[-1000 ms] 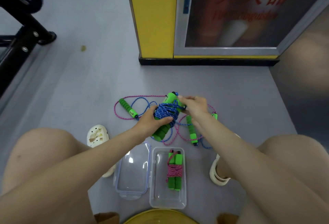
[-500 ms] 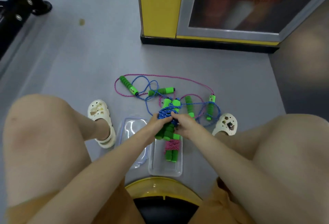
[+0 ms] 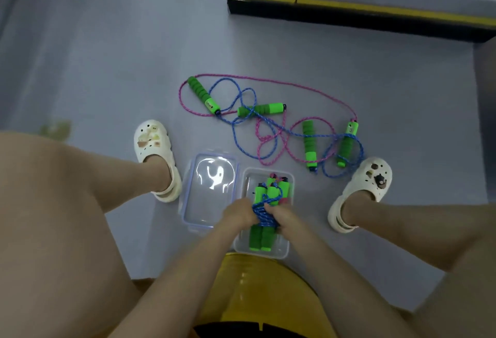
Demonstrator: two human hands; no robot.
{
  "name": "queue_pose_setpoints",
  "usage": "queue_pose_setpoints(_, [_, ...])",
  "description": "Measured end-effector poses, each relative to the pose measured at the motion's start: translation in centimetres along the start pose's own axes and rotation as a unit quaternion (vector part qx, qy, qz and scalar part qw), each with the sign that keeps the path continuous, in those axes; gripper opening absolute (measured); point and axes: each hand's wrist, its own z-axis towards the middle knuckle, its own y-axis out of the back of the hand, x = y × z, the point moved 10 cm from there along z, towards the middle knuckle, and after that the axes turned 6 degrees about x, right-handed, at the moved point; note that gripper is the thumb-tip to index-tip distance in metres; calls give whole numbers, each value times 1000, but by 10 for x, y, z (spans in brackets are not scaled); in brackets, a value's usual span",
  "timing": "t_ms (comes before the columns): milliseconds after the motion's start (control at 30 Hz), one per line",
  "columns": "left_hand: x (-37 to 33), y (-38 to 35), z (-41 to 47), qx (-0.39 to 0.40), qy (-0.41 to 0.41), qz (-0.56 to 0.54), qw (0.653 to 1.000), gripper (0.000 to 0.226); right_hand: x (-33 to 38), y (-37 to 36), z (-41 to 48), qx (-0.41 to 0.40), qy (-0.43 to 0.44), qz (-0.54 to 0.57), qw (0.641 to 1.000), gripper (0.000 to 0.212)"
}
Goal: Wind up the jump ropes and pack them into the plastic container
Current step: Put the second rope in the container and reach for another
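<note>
Blur is softening the near part of the view, so the exact lie of each finger is proving hard to read. The left hand point(image 3: 237, 214) and the right hand point(image 3: 283, 217) are closing in from either side on a wound jump rope point(image 3: 259, 235), both curling onto its blue winding, their tips tucking out of sight against the cord. The two hands are sitting close together with only that winding between them. The bundle's paired green handles are sticking out beyond the knuckles and also back toward the wrists. Directly beneath the hands the clear plastic container point(image 3: 285, 253) is lying open; whether the bundle is touching its bottom or hanging just above it cannot be told. A second bundle with pink cord point(image 3: 286, 199) is peeking out just beyond the right hand, mostly covered. The container lid point(image 3: 209, 190) is lying flat just outside the left hand, beside the container. Farther out beyond both hands, a tangle of loose ropes point(image 3: 271, 133), pink and blue, is sprawling over the grey floor point(image 3: 107, 55). A yellow stool point(image 3: 255, 284) under the forearms is being cut off by the bottom edge.
</note>
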Motion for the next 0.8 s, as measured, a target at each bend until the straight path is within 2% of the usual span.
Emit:
queue_pose_setpoints(133, [10,10,21,-63,15,21,998,25,-17,-12,27,-24,-7,-19,999,25])
queue_pose_setpoints(300, [14,13,43,-64,25,34,997,39,-50,-22,67,-37,-13,-101,994,27])
queue_pose_setpoints(467, [10,11,53,-75,4,84,994,32,-13,-18,25,-63,31,-198,978,32])
queue_pose_setpoints(567, [10,7,57,-71,-1,91,993,32,-1,-9,22,-99,55,-186,976,41])
queue_pose_setpoints(700, [4,8,59,-107,-34,123,986,39,12,4,11,-147,71,-184,969,30])
queue_pose_setpoints(800, [-16,8,55,-153,-114,207,960,65,22,13,3,-165,93,-237,953,18])
